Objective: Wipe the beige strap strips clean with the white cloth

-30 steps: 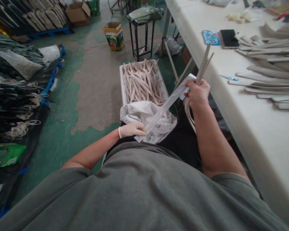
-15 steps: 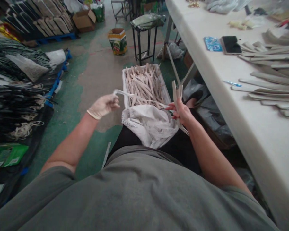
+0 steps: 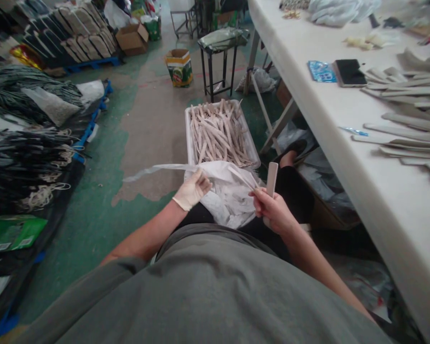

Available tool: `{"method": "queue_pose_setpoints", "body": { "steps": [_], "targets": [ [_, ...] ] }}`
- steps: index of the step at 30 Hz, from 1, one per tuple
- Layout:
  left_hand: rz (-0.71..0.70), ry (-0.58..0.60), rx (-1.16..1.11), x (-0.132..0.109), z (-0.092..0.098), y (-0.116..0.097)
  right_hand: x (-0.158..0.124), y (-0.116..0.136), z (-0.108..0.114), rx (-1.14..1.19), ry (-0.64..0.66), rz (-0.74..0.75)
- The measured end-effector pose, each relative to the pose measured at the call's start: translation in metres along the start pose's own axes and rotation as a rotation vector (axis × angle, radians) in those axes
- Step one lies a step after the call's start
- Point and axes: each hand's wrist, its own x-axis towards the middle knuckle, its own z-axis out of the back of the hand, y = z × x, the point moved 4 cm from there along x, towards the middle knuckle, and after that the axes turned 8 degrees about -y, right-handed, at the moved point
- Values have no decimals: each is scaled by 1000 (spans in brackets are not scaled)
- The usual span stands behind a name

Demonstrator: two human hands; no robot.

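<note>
My left hand (image 3: 191,190), in a pale glove, is closed round a long white backing strip (image 3: 157,170) that trails out to the left over the floor. My right hand (image 3: 271,209) is closed on a flat beige strip (image 3: 272,177) that stands upright in its fingers, and it also pinches the other end of the white strip. Both hands hover over a crumpled white bag (image 3: 229,196) lying on my lap. Just beyond it a white tray (image 3: 190,143) holds several beige strips.
A long white table (image 3: 329,124) runs along the right, with a phone (image 3: 349,72), a blue packet (image 3: 321,70) and several flat beige pieces (image 3: 408,119). A black stool (image 3: 220,59) and a cardboard box (image 3: 179,67) stand ahead. Piles of dark goods (image 3: 28,153) lie on the left.
My left hand swung out to the left, peeling the white strip, then came back to the bag. My right hand dropped from beside the table to my lap, still holding the beige strip.
</note>
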Motion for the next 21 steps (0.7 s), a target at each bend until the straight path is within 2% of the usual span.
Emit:
{"method": "queue_pose_setpoints", "body": {
  "steps": [2,5,10,14,21],
  "targets": [
    [84,-11,-4,0,2,32,-11,2,7,-41,-33,33],
    [144,-5,3,-4,4,54,-25,2,15,-172,-12,79],
    [139,22,39,-6,6,62,-37,-4,12,-345,91,55],
    [117,49,66,-7,8,64,-35,-8,8,-434,57,57],
    [130,20,31,-7,12,67,-34,-12,10,-527,40,100]
  ]
}}
